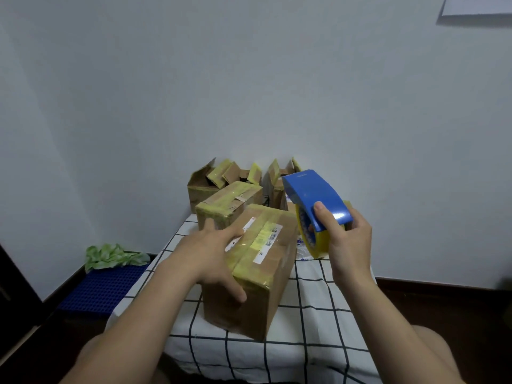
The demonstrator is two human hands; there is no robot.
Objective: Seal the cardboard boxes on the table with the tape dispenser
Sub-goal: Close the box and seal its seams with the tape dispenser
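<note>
1. The left hand lay spread out on the big box. Its fingers were straight and apart on the top, and the thumb pointed down the box's front side. It pressed on the box.
2. The left arm reached in from the near left of the big box.
3. The right hand was wrapped tight round the tape dispenser, with the thumb on the blue cover and the fingers curled round the back.
4. The dispenser was up in the air, just right of the big box and not touching it. Its yellow tape roll hung low.
5. The big box stood on the table, its flaps down and yellow tape along its top. Bare checked cloth lay to the right of the box and in front of it.
6. Just behind the big box sat a smaller taped box.
7. Farther behind the big box, by the wall, stood two open boxes with their flaps up.
8. On the floor, left of the big box, lay a blue mat with a green cloth.
</note>
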